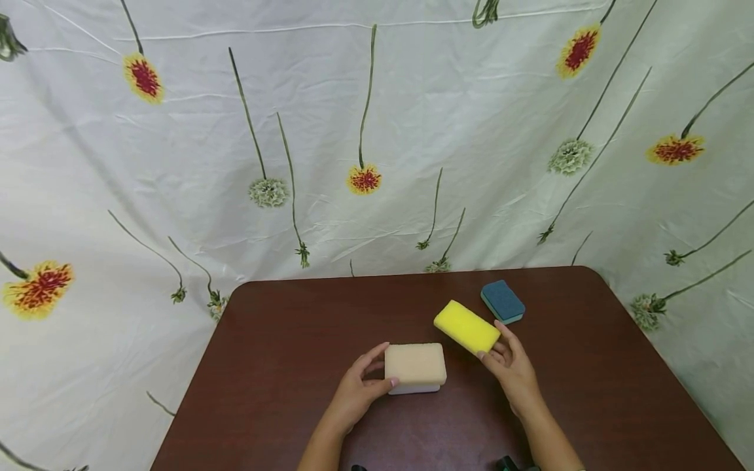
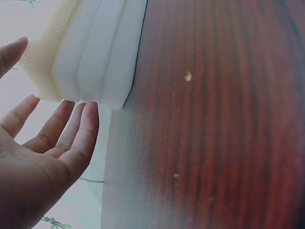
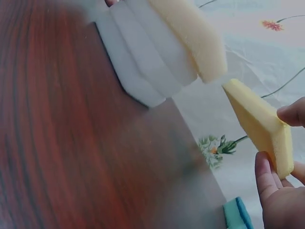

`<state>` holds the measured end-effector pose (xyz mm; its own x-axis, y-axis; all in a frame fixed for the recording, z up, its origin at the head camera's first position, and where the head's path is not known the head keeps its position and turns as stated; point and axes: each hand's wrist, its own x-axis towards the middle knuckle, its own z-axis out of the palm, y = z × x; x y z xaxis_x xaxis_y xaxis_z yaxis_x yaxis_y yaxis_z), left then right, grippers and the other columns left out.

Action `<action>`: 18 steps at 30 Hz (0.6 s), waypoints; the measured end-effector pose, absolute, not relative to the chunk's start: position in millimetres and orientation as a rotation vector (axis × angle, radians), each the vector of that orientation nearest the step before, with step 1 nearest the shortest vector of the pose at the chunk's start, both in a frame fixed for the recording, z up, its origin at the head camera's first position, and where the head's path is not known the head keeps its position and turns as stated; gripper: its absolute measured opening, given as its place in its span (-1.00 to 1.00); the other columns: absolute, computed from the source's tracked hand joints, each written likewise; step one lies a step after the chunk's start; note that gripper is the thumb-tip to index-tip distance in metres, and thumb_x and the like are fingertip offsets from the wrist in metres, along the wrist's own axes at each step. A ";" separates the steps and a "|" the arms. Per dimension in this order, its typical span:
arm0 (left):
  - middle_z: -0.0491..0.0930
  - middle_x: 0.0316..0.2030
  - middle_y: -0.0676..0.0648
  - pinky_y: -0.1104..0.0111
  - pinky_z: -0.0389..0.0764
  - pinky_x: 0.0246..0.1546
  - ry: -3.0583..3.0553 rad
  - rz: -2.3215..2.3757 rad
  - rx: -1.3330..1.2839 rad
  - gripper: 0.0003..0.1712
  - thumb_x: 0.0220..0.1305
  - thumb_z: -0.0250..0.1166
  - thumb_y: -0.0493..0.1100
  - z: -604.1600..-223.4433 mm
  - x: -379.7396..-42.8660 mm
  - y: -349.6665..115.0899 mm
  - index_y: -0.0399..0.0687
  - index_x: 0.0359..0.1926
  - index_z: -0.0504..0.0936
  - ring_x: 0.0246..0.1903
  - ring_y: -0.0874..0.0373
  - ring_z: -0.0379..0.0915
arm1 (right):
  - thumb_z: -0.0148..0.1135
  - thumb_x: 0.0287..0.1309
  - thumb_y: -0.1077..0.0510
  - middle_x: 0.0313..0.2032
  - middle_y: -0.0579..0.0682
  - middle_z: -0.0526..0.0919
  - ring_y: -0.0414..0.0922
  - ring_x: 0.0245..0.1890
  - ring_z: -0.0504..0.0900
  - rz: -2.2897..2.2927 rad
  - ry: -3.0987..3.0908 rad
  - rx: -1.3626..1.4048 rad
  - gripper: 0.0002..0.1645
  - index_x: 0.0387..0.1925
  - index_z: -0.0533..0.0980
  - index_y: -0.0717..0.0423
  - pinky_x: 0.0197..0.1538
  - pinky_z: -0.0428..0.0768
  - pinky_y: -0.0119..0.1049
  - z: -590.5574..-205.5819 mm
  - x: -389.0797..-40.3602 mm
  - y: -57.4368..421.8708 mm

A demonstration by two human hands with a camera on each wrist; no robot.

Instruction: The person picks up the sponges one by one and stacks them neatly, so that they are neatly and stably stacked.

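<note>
A beige sponge [image 1: 415, 363] tops a stack of white foam blocks [image 2: 97, 52] standing on the table. At the stack's left end is my left hand [image 1: 356, 392], its thumb by the near corner of the beige sponge and its index finger by the far one. The left wrist view has the other fingertips right at the ends of the white blocks, fingers only lightly bent. My right hand [image 1: 515, 373] pinches a yellow sponge [image 1: 467, 327] by its right end, between thumb and fingers. In the right wrist view that sponge is tilted, raised off the table beside the stack.
A blue sponge [image 1: 502, 301] with a lighter teal underside lies farther back, beyond the right hand. The dark reddish-brown table [image 1: 283, 333] has rounded far corners. Behind it hangs a white cloth [image 1: 330, 131] printed with flowers.
</note>
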<state>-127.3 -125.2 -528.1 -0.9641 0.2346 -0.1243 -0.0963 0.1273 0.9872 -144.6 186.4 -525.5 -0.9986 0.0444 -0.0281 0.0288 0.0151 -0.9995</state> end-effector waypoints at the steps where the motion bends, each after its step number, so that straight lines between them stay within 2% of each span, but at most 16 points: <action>1: 0.28 0.39 -0.26 0.21 0.67 -0.02 2.155 1.921 0.135 -0.11 0.20 0.49 -0.04 -528.0 -127.2 -125.1 0.17 0.51 0.30 -0.07 0.00 0.66 | 0.28 0.29 0.33 0.34 0.30 0.29 -0.44 0.01 0.58 2.203 -2.207 -0.051 -0.04 0.57 0.01 0.06 0.05 0.57 -0.61 -524.9 -144.5 185.8; 4: 0.29 0.39 -0.26 0.22 0.67 -0.03 2.148 1.931 0.131 -0.10 0.21 0.49 -0.05 -527.2 -127.2 -124.6 0.16 0.51 0.29 -0.08 0.01 0.66 | 0.25 0.27 0.40 0.34 0.25 0.23 -0.42 0.04 0.57 2.217 -2.140 0.039 -0.06 0.54 0.01 0.14 0.06 0.57 -0.60 -523.5 -144.5 183.5; 9: 0.29 0.38 -0.28 0.22 0.67 -0.03 2.137 1.946 0.132 -0.09 0.21 0.49 -0.06 -527.0 -127.4 -124.4 0.15 0.52 0.27 -0.09 0.01 0.66 | 0.24 0.24 0.45 0.27 0.11 0.27 -0.39 0.06 0.57 2.247 -2.044 0.111 -0.13 0.49 0.08 0.18 0.08 0.59 -0.57 -520.7 -144.5 179.4; 18: 0.30 0.36 -0.28 0.29 0.68 -0.09 2.134 1.951 0.130 -0.08 0.19 0.50 -0.11 -526.8 -127.8 -124.2 0.13 0.52 0.28 -0.10 0.00 0.65 | 0.21 0.26 0.46 0.14 -0.17 0.52 -0.36 0.07 0.62 2.330 -1.991 0.223 -0.17 0.48 0.14 0.16 0.09 0.61 -0.52 -516.1 -141.8 173.4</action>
<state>-127.8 -124.2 -526.8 -0.9657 0.2300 -0.1208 -0.0998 0.1009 0.9899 -141.8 173.4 -516.1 -0.9871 -0.0422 0.1545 -0.1460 -0.1589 -0.9764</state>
